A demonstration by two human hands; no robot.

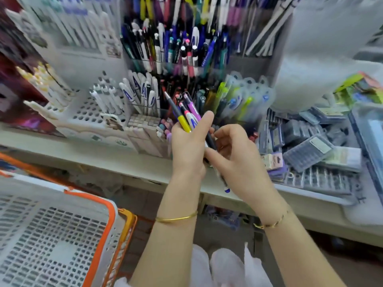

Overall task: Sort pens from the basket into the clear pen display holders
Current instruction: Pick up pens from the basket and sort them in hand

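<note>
My left hand point(189, 145) grips a bundle of pens point(186, 112) in front of the shelf, with yellow, purple, white and dark barrels sticking up past my fingers. My right hand point(236, 154) is beside it, and its fingers pinch a dark pen point(210, 139) low in the bundle. A blue pen tip point(227, 190) pokes out below my hands. The clear pen display holders point(180, 63) stand behind, crowded with upright pens. The white basket with orange rim point(62, 235) sits at the lower left.
White pen stands point(99, 104) with white pens fill the shelf to the left. Blister packs and grey boxes point(310, 148) lie heaped on the shelf to the right. White plastic bags point(323, 59) are piled at the upper right. The shelf edge point(124, 164) runs across below the holders.
</note>
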